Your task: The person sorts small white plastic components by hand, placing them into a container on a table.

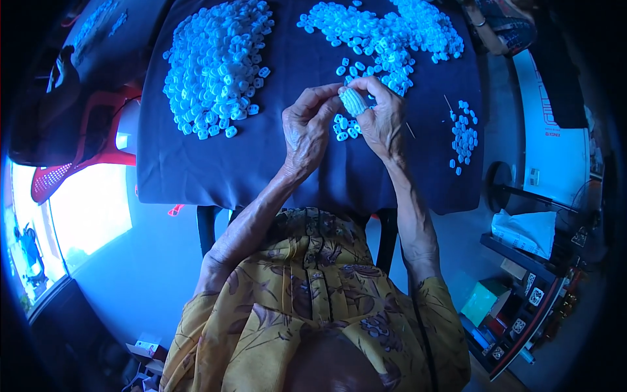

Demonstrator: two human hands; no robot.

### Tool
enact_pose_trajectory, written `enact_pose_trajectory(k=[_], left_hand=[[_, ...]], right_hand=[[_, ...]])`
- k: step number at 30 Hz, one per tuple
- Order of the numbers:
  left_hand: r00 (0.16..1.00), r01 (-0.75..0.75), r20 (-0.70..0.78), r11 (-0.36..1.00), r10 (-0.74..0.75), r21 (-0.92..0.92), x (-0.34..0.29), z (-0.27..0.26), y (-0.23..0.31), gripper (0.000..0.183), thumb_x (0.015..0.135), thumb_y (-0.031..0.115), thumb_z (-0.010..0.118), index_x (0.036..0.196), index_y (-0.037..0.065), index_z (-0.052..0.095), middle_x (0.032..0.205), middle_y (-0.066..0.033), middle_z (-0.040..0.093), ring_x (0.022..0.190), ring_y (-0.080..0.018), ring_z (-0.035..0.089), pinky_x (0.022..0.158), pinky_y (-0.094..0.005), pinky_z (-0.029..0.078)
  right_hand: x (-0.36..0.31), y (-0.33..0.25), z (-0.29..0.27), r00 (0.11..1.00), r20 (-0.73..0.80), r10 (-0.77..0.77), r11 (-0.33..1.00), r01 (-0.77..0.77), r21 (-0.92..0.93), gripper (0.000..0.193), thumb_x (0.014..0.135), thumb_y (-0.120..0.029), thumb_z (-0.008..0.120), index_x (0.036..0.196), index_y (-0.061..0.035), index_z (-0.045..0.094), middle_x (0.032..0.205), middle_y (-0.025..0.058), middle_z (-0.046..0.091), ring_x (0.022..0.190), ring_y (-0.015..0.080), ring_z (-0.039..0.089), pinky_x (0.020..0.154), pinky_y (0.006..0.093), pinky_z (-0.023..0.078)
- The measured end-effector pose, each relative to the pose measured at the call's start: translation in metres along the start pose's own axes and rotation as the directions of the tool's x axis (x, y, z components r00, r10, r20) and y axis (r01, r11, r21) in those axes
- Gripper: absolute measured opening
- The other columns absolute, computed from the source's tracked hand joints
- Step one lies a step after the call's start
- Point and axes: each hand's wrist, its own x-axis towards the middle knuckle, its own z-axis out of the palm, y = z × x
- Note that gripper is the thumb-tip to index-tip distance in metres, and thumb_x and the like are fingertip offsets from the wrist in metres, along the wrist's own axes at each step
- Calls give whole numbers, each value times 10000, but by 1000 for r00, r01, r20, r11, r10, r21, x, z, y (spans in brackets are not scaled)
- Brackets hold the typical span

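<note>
Over the dark table cloth [261,171], my left hand [305,127] and my right hand [385,124] meet fingertip to fingertip. Between them is a small white ribbed piece [353,102], rounded like a barrel; its exact kind I cannot make out. The right thumb and fingers close around its side, and the left fingertips pinch at its upper end. Just beneath the hands lie a few small white pieces with holes [346,128]. A larger scatter of such white pieces [392,55] spreads beyond my right hand.
A big heap of white pieces [215,65] covers the table's far left. Small flat pieces [464,140] lie at the right, near a thin needle-like stick [410,130]. Another person's arm [490,36] shows at the far right. A red chair [98,137] stands left of the table.
</note>
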Motion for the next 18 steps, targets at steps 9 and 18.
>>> enact_pose_trajectory(k=[9, 18], left_hand=[[975, 221, 40, 974, -220, -38, 9, -8, 2, 140, 790, 96, 594, 848, -32, 597, 766, -80, 613, 693, -127, 572, 670, -244, 456], [991, 110, -55, 973, -124, -203, 31, -23, 11, 93, 782, 66, 571, 823, -17, 560, 742, -114, 601, 642, -157, 578, 648, -274, 481]], right_hand=[[-2, 6, -8, 981, 157, 112, 980, -135, 146, 142, 765, -68, 493, 869, -27, 580, 752, 85, 606, 686, 167, 586, 603, 273, 447], [21, 63, -25, 967, 137, 213, 977, -215, -2, 160, 777, -50, 531, 922, -42, 600, 730, 53, 620, 681, 107, 578, 595, 226, 442]])
